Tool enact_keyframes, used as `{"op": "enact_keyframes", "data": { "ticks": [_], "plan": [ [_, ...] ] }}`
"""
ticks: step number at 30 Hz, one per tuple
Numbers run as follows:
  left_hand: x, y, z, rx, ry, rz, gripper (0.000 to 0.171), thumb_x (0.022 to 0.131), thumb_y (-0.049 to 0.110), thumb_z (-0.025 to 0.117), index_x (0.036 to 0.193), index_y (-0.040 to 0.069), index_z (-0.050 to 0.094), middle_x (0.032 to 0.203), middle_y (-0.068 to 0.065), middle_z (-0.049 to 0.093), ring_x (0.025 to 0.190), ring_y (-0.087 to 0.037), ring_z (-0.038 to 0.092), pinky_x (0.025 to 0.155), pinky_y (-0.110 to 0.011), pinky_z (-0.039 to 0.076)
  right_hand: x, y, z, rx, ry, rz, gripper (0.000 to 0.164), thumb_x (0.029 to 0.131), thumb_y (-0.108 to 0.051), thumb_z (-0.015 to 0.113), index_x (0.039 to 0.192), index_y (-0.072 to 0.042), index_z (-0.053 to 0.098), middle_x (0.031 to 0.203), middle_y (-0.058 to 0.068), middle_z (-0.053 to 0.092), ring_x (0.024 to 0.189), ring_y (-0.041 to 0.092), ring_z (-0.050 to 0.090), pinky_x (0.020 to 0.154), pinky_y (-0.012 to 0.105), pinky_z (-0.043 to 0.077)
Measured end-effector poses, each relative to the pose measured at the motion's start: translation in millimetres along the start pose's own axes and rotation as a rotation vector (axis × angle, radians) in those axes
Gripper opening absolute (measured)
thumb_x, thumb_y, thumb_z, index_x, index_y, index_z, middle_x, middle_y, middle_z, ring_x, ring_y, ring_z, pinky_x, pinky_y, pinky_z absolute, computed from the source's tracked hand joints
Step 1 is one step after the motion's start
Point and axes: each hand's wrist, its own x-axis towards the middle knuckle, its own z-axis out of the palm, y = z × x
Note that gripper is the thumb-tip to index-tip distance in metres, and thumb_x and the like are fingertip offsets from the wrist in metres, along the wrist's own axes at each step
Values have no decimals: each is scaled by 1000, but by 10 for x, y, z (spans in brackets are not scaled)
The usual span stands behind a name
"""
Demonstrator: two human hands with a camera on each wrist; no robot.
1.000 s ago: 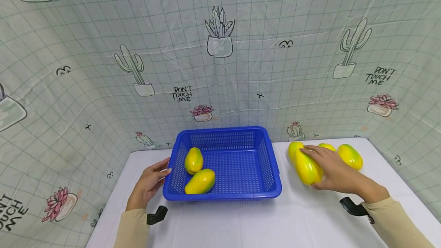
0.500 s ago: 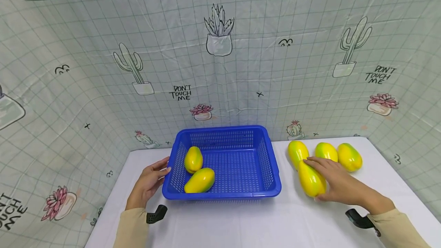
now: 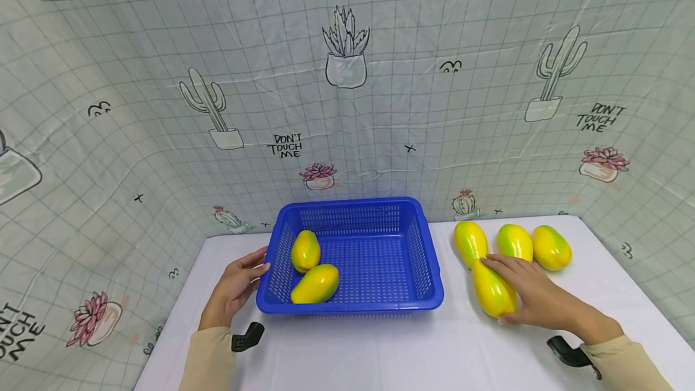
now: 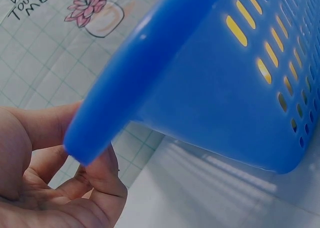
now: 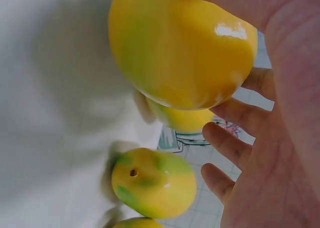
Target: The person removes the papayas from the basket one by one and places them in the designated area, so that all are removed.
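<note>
Tapering away leftward lengthwise, held mango (image 3: 491,288)

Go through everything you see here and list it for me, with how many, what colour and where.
Basket: 1, blue, middle of the table
Fruits in the basket: 2, yellow-green, its left side
Held fruit: 1, yellow-green, right of the basket
Other fruits: 3, yellow-green, far right of the table
Table: 1, white, under everything
Printed cloth: pale with green grid, behind the table
Wrist devices: 2, black, one per wrist
Sleeves: 2, beige, both arms
Left hand: 1, bare, pinching the basket's left rim
Right hand: 1, bare, around the held fruit
</note>
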Motion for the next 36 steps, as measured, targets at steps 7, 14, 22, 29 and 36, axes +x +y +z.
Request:
{"op": "enact_keyframes", "data": {
  "ticks": [7,14,22,29,36],
  "plan": [
    [11,-3,-3,-9,3,-1,57,106,2,61,160,1,44,160,-26,41,100,-12,63,82,-17,54,-22,18,26,-13,-7,-6,108,57,-34,103,146,0,53,145,23,55,125,40,52,95,52,39],
    [14,-11,-5,2,5,-3,56,106,3,60,160,3,44,161,-26,41,102,-12,62,82,-16,54,-33,9,38,-12,-13,-1,106,57,-35,103,145,0,54,145,24,54,126,40,51,96,52,38],
    [9,-8,-2,-9,7,-7,56,106,3,61,160,2,44,161,-26,41,102,-12,62,82,-16,54,-9,12,26,-12,-21,-7,106,58,-37,103,145,-1,53,145,24,54,125,41,52,94,55,40],
    [7,-5,-1,-14,9,-9,56,106,3,61,160,3,44,161,-26,41,103,-13,62,82,-17,54,93,-32,-80,0,-35,-11,102,64,-36,100,147,-2,52,146,25,53,127,44,51,97,62,41],
    [25,-22,-15,-17,4,8,57,105,3,61,159,2,44,159,-25,42,102,-12,63,83,-17,54,300,-133,-235,9,-44,-34,91,76,-34,95,150,-3,50,149,23,52,130,44,50,100,66,41]
  ]
}}
